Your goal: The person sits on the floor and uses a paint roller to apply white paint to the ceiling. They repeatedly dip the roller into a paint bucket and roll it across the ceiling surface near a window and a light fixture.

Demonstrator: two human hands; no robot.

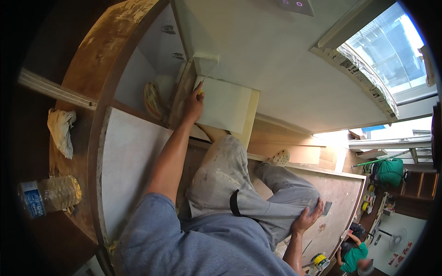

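Note:
My left hand (194, 109) is closed round the yellow handle of a small paint roller (210, 71), reaching up to the pale wall (267, 55). A thin metal rod runs from the handle to a whitish head at the wall, above a pale box-like panel (225, 103). My right hand (309, 217) rests on my grey trouser leg (294, 193), fingers apart, holding nothing. Just past its fingertips lies a small dark rectangular plate (327, 208) on the stained board (336, 186). My legs are bent, and one patterned sole (280, 158) shows.
At left are a clear plastic bottle (60, 191), a crumpled cloth (62, 131) and a brown cabinet (76, 110) with an open compartment. A window (386, 50) is at upper right. Lower right holds a yellow-and-white roll (320, 261), a person in green (354, 255) and a fan (398, 238).

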